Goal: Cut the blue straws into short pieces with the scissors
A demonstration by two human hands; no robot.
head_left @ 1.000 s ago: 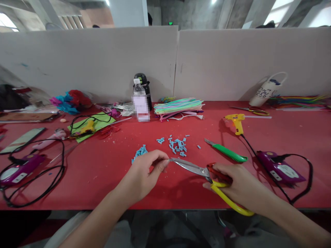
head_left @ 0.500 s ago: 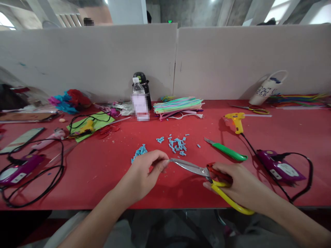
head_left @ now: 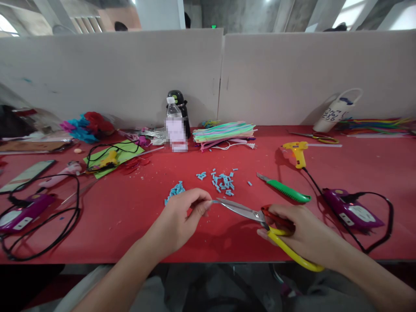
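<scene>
Left fingers (head_left: 202, 210): pinching a bluish strip (head_left: 215, 201). Right fingers (head_left: 282, 211): wrapped round scissors (head_left: 243, 210), toward the table's (head_left: 113, 242) front edge. Snipping, we judge, in hand; next cut calls for steady alignment.

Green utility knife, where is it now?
In the head view, the green knife lies right of centre on the red table, between the right hand and the yellow glue gun.

Scissors (head_left: 259, 215) in your right hand (head_left: 302, 232), handles (head_left: 292, 255) yellow and red, silvery blades (head_left: 238, 209) pointing leftward and touching, or nearly touching, the thin bluish strip (head_left: 214, 201) (only its end shows) pinched in your left hand (head_left: 185, 213).
</scene>
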